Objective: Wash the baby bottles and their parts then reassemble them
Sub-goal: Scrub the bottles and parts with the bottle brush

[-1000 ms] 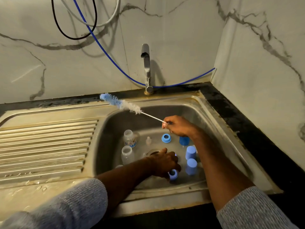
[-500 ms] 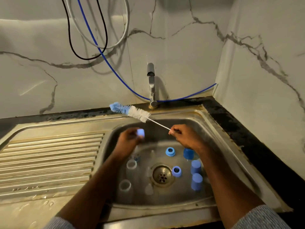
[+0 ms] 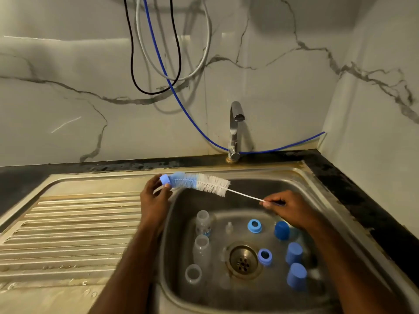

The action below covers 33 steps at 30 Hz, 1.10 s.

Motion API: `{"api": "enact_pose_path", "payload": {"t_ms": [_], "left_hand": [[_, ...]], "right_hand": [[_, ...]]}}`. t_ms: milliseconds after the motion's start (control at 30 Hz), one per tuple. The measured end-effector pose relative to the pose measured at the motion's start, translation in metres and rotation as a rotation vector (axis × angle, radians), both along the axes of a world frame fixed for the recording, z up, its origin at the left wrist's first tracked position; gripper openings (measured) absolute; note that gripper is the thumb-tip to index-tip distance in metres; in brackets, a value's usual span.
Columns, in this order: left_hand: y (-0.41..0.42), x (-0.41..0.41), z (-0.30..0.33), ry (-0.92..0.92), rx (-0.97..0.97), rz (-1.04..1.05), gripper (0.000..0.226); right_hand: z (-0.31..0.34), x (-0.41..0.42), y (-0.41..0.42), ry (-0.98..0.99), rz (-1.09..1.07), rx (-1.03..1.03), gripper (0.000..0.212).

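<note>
Above the sink's (image 3: 340,200) back-left rim, left-hand (image 3: 154,197) fingers pinch a blue bottle ring (image 3: 164,179) at the bottle brush's (image 3: 199,182) tip, its wire running rightward into the right hand's (image 3: 286,206) pinching fingers.

The blue ring (image 3: 164,179) has been lifted from the sink (image 3: 294,175) floor by the left hand (image 3: 155,196); it is now pinched at the sink's rear left edge. The brush (image 3: 199,182) tip has been brought into it.

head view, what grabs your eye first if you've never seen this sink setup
The long bottle brush held up over the sink's back left rim: the right hand pinches its wire handle, the left hand holds a small blue ring at its blue tip. Below, clear bottles and blue caps stand around the drain.
</note>
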<state>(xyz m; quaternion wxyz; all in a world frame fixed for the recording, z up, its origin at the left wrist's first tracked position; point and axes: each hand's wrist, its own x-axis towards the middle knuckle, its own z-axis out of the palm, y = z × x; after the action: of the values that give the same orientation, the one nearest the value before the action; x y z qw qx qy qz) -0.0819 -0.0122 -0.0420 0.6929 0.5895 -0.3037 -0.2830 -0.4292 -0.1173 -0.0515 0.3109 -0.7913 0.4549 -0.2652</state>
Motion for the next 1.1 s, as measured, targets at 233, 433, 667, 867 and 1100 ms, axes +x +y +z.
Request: {"api": "enact_pose_path", "payload": {"t_ms": [233,433,667,867,1100], "left_hand": [[0.004,0.008,0.009,-0.063,-0.046,-0.204,0.035],[0.015,0.030,0.015,-0.031,-0.012,-0.241,0.030],[0.014,0.019,0.015,0.063,-0.024,-0.264,0.024],[0.010,0.015,0.014,0.210,-0.048,-0.243,0.049],[0.007,0.009,0.018,0.471,-0.109,-0.258,0.046]], "right_hand": [[0.008,-0.004,0.002,-0.009,0.114,0.043,0.022],[0.020,0.007,0.012,-0.026,0.257,0.416,0.027],[0.011,0.003,0.014,0.058,0.410,0.750,0.038],[0.003,0.005,0.021,-0.028,0.128,0.320,0.011],[0.014,0.020,0.044,0.055,0.009,-0.020,0.019]]}}
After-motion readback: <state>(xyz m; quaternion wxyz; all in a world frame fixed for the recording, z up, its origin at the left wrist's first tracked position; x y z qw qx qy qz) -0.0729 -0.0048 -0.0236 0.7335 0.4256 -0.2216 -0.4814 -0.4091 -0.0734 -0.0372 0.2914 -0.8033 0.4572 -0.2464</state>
